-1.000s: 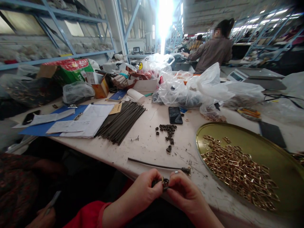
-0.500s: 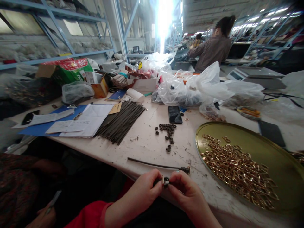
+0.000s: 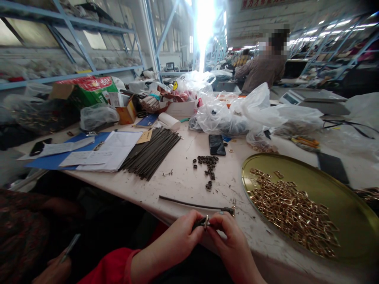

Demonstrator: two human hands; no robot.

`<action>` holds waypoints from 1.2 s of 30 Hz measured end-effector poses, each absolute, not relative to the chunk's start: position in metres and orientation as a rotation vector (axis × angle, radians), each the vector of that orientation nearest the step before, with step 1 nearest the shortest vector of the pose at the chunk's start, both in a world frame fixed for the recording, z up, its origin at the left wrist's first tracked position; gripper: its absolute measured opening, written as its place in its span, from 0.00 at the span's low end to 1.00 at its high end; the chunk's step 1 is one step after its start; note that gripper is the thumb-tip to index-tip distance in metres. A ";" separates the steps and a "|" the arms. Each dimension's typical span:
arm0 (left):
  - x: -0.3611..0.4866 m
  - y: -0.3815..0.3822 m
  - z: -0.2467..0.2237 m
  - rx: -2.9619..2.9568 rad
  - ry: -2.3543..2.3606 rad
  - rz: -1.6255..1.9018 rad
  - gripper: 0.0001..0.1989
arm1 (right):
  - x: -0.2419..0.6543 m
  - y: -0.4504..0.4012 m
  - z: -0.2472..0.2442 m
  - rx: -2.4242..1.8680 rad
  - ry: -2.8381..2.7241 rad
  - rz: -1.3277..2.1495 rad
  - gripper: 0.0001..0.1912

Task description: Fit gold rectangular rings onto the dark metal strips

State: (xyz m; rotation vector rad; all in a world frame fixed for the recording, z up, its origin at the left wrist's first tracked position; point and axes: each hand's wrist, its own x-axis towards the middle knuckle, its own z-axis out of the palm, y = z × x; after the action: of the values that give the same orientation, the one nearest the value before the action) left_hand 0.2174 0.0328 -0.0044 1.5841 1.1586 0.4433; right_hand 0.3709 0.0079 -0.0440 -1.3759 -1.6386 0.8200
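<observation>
My left hand (image 3: 186, 228) is closed, pinching a dark narrow strap (image 3: 198, 223) near the table's front edge. A gold rectangular buckle (image 3: 206, 222) sits on that strap, between the fingertips of both hands. From the other side my right hand (image 3: 232, 236) pinches the strap close to the buckle; its fingers hide the rest. Just beyond my hands lies another dark strap (image 3: 189, 204), with a gold buckle (image 3: 233, 211) at its right end. Farther back is a scatter of small dark loops (image 3: 209, 162).
A round gold tray (image 3: 349, 209) holding many gold buckles (image 3: 293, 209) stands at right. Dark strips (image 3: 154, 154) lie in a pile beside papers (image 3: 115, 148). Behind are a phone (image 3: 217, 144) and plastic bags (image 3: 225, 116). A person's hand (image 3: 57, 270) holds a tool at lower left.
The buckle between my hands has turned and shifted slightly right, and my right fingers have moved against the strap. The view has tilted a little.
</observation>
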 end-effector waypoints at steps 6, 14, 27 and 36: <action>0.222 0.035 -0.009 1.510 1.217 0.536 0.12 | 0.370 -0.001 -0.051 -1.308 -1.774 0.588 0.11; 0.220 0.030 -0.007 1.372 1.133 0.550 0.13 | 0.371 0.006 -0.056 -1.345 -1.467 0.687 0.08; 0.216 0.026 -0.010 1.617 1.179 0.525 0.23 | 0.370 0.018 -0.049 -1.175 -0.791 1.454 0.18; 0.213 0.045 -0.005 1.534 0.950 0.429 0.18 | 0.368 0.025 -0.066 -1.066 -0.603 1.755 0.22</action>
State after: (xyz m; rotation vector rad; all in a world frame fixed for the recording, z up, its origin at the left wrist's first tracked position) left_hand 0.2131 0.0447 -0.0055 1.5342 0.9502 0.4292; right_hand 0.3681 0.0251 -0.0659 -1.0660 -0.6034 1.7548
